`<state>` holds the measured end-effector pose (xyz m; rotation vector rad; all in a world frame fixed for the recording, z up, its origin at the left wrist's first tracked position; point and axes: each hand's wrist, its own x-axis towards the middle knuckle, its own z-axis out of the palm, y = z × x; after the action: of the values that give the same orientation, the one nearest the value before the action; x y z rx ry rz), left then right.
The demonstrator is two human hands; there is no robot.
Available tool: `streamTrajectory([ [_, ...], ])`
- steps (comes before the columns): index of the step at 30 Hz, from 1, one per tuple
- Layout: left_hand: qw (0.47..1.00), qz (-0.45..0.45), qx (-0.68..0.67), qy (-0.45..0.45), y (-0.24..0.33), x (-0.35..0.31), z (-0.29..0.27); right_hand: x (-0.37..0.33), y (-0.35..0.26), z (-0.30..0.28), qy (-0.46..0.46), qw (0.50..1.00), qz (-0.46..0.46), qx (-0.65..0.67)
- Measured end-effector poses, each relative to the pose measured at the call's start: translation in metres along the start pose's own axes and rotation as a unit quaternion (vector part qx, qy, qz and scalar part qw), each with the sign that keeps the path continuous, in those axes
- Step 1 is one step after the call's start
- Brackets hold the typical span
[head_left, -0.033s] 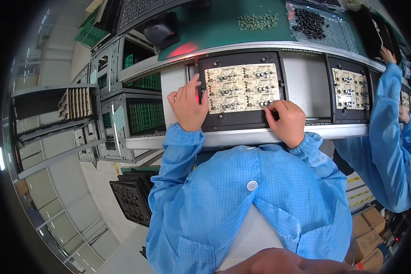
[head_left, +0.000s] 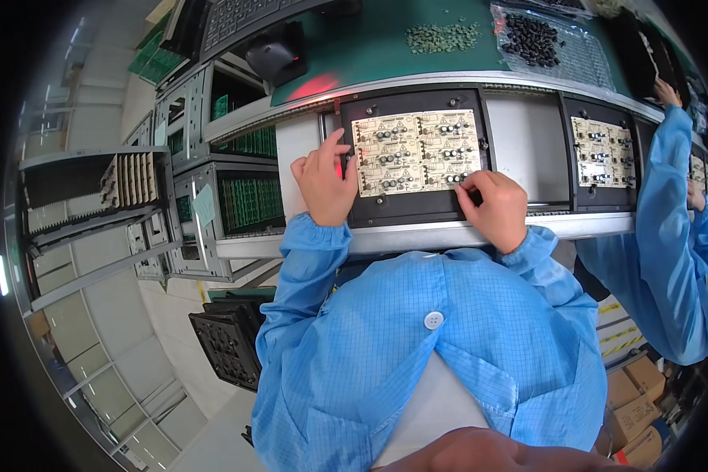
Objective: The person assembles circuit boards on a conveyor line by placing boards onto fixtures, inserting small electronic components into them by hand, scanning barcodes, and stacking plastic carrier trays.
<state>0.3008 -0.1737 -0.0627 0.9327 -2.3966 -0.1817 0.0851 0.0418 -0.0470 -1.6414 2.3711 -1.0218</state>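
In front of me a cream circuit board panel (head_left: 419,157) with rows of small components lies in a black carrier frame (head_left: 417,211) on the rail track. My left hand (head_left: 327,182) is at the frame's left edge, its fingers apart and bent, with nothing visible in them. My right hand (head_left: 495,206) is at the panel's lower right corner, by a cluster of small dark round components. Its thumb and forefinger are pinched together there. Whatever is between those fingertips, if anything, is hidden.
A second carrier with a cream panel (head_left: 603,153) sits farther right, near a co-worker's blue sleeve (head_left: 669,169). Beyond the track, pale green parts (head_left: 442,38) and a bag of black parts (head_left: 531,41) lie on the green mat. Racks of green boards (head_left: 250,198) stand at left.
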Motion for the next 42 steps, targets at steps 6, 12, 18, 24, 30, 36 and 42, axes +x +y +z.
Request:
streamTrajectory([
  [6, 0.981, -0.082, -0.165, -0.058, -0.006, 0.007, 0.007, 0.038, 0.034, -0.002, 0.123, 0.990, 0.018, -0.072],
  [12, 0.973, -0.019, -0.209, -0.097, -0.009, 0.030, 0.006, 0.041, 0.060, -0.003, 0.038, 0.998, -0.057, -0.007],
  [18, 0.966, -0.025, -0.235, -0.108, -0.007, 0.070, 0.033, 0.063, 0.070, -0.011, -0.053, 0.990, -0.043, 0.120],
  [24, 0.961, 0.068, -0.235, -0.129, -0.021, 0.081, 0.040, 0.095, 0.074, 0.019, 0.025, 0.998, -0.060, -0.009],
  [30, 0.915, 0.046, -0.321, -0.239, -0.027, 0.109, 0.036, 0.095, 0.082, 0.027, -0.004, 0.997, -0.070, 0.042],
  [36, 0.953, -0.018, -0.237, -0.188, 0.001, 0.183, 0.082, 0.126, 0.083, 0.024, -0.009, 0.977, 0.070, 0.199],
  [42, 0.990, 0.078, -0.095, -0.064, 0.010, 0.206, 0.149, 0.202, 0.070, 0.067, 0.051, 0.999, 0.014, -0.005],
])
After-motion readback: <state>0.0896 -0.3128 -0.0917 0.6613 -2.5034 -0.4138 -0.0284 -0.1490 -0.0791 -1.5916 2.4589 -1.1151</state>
